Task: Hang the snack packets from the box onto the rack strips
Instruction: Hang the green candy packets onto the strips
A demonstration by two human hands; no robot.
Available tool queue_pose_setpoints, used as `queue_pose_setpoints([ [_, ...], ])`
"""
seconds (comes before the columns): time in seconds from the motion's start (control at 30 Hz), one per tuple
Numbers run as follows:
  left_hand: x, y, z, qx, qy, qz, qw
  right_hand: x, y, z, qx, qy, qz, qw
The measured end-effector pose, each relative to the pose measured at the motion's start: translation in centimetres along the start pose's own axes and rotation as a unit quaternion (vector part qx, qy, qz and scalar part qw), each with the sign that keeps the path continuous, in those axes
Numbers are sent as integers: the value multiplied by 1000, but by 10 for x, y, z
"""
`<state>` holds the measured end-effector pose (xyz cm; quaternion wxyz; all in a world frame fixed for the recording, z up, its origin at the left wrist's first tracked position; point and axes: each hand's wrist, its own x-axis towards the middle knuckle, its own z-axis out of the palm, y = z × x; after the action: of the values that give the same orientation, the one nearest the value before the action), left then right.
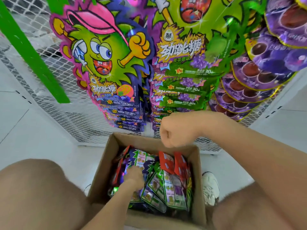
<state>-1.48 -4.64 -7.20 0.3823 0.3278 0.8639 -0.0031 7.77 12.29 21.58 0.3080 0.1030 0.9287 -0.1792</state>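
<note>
A cardboard box (pixel 106 156) stands on the floor between my knees, full of snack packets (pixel 172 185) in green, purple and red. My left hand (pixel 133 175) reaches down into the box and rests on the packets; whether its fingers grip one is unclear. My right hand (pixel 172 131) hovers as a closed fist above the box's far rim, holding nothing visible. Above, filled strips hang on the mesh rack: pink-purple packets (pixel 116 90) on the left, green-purple packets (pixel 182 77) in the middle, purple packets (pixel 249 83) on the right.
A bare green strip (pixel 31 52) hangs slantwise at the left over the white wire mesh (pixel 79 117). White shelf panels flank the rack on both sides. A white shoe (pixel 210 186) sits right of the box on the pale floor.
</note>
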Motion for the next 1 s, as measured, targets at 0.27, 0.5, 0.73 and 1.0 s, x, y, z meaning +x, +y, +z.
queue_pose_setpoints([
  [0.27, -6, 6, -15, -212, 77, -49, 973, 8, -2, 5, -6, -22, -9, 1000],
  [0.5, -60, 38, -107, -42, 18, 94, 995, 18, -5, 12, 1, 51, 88, 995],
  [0.73, -129, 42, -168, 140, 72, 246, 956, 27, -26, 24, 203, 131, 229, 943],
  [1.0, -159, 16, -193, 32, 65, 308, 949, 21, -42, 32, 271, 165, 208, 925],
])
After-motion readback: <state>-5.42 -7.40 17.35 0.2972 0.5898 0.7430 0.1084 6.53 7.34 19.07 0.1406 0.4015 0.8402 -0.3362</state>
